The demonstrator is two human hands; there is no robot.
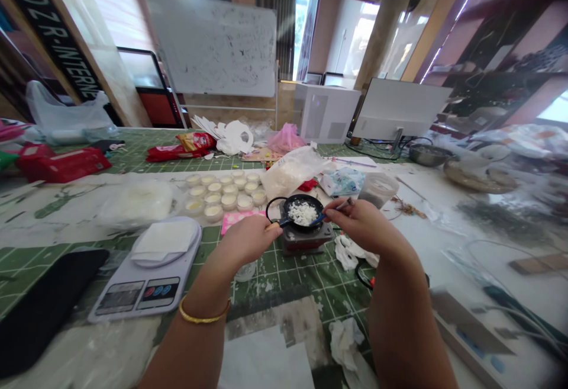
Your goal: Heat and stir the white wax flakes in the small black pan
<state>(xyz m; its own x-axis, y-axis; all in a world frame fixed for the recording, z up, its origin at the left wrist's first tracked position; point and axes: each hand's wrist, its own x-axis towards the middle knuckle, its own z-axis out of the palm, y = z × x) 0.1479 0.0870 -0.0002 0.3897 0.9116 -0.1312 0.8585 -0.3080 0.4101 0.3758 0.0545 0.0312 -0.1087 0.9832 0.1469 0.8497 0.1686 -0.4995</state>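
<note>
A small black frying pan (318, 206) rests on a compact electric hot plate (306, 243). White flakes or chips (302, 214) lie heaped inside the pan. My left hand (252, 236) is closed around the pan's handle (281, 223) on the left side. At the pan's right rim, my right hand (355, 221) pinches a thin bluish stirring tool (318, 219), whose tip reaches into the flakes; its exact kind is not clear. Just behind the pan lies a clear bag (290, 171) of pale material.
Several small cups of pale wax-like filling (229, 190) stand left of the pan. A kitchen scale (148, 270) with white paper sits at front left. Crumpled tissues (350, 251) and a power strip (474, 330) lie to the right. A clear tub (378, 189) stands behind my right hand.
</note>
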